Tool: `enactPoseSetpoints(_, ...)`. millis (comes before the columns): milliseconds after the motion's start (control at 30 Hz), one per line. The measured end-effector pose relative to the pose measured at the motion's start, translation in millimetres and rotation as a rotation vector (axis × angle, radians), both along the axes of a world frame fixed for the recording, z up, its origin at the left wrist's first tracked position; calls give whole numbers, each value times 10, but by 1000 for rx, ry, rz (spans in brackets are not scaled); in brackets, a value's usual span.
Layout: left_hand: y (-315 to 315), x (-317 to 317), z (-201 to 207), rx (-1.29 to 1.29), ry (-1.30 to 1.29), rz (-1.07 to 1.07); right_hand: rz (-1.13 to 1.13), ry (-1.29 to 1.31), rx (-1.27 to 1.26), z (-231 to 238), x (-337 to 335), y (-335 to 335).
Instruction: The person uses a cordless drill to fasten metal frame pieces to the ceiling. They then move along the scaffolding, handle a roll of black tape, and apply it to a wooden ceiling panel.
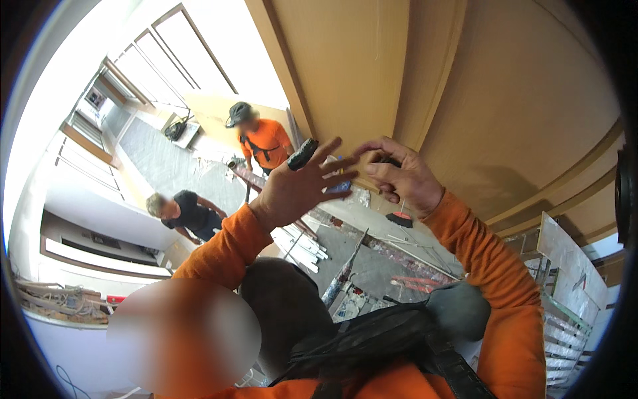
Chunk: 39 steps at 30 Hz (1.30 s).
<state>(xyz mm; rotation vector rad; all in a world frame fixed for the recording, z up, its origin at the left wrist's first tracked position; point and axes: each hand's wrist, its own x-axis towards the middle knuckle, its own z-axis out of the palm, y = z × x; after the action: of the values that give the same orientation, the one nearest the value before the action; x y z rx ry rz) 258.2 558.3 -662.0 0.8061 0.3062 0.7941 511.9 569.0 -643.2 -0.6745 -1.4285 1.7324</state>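
Observation:
Raised in front of me, my left hand (292,191) has its fingers spread and pointing right. A black wrapping (303,154) covers its thumb. Close by on the right, my right hand (409,176) is closed, its index finger bent toward the thumb. Something small and dark (387,160) shows between those fingers; its kind is mostly hidden. The fingertips of both hands come near each other, and I cannot tell if they touch. Orange sleeves cover both forearms.
Tall brown panels (505,93) rise ahead and to the right. Below stand a person in orange (268,141) and a person in black (189,211). White strips (302,249), a broom head (399,219) and debris lie low down. A pale board (565,256) leans at right.

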Motion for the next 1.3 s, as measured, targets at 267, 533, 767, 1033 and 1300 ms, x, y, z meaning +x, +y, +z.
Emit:
enactPoseSetpoints(267, -118, 676, 136, -675, -644, -487, -48, 7, 91, 308, 126, -89)
enactPoseSetpoints(533, -1, 768, -133, -513, -517, -521, -216, -38, 110, 221, 94, -177)
enactPoseSetpoints(767, 84, 649, -308, -63, -83, -350, -223, 21, 340, 173, -110, -316)
enactPoseSetpoints(1033, 692, 871, -101, 323, 362, -225, -380, 93, 290, 377, -122, -214)
enactPoseSetpoints(1300, 1340, 2316, 149, 346, -236, -336, -843, 68, 786, 651, 511, -133)
